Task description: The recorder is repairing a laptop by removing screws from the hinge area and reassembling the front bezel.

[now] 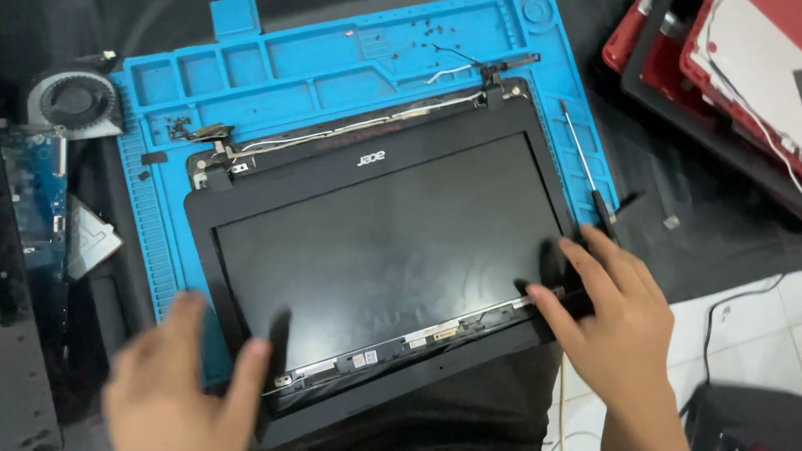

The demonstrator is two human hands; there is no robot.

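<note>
A black laptop screen assembly [384, 242] lies face up on a blue repair mat [334, 67], hinges and loose cables at its far edge. Its black bezel is lifted away along the near edge, where a metal strip of the panel shows. My right hand [614, 326] grips the bezel's near right corner, fingers curled over the frame. My left hand [180, 388], blurred, is at the near left corner with its fingers spread against the bezel; I cannot tell whether it grips.
A thin screwdriver [589, 179] lies on the mat's right edge. Small screws [426, 33] sit in the mat's far trays. A cooling fan [73, 102] and a blue circuit board [38, 196] lie at left. Red laptop shells [718, 75] are stacked at upper right.
</note>
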